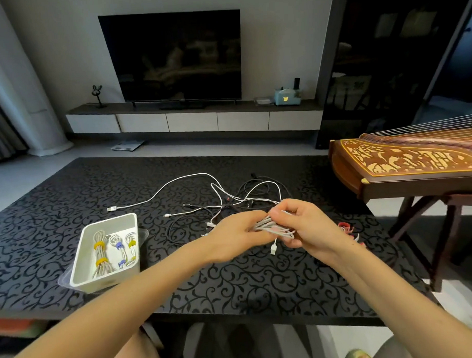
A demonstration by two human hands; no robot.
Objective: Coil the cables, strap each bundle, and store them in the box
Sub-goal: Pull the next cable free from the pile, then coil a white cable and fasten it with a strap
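Note:
Over the middle of the black patterned table (233, 280), my left hand (235, 236) and my right hand (302, 224) both grip a folded white cable bundle (268, 224); its plug hangs down below my fingers. A white box (80, 267) at the left holds three coiled bundles with yellow and purple straps. Behind my hands lies a tangle of loose white and black cables (230, 197). Red straps (347, 228) lie on the table to the right of my right hand.
A wooden zither (405, 162) on a stand juts in beside the table's right edge. Beyond the table stand a TV (171, 55) and a low cabinet. My knees show under the near table edge.

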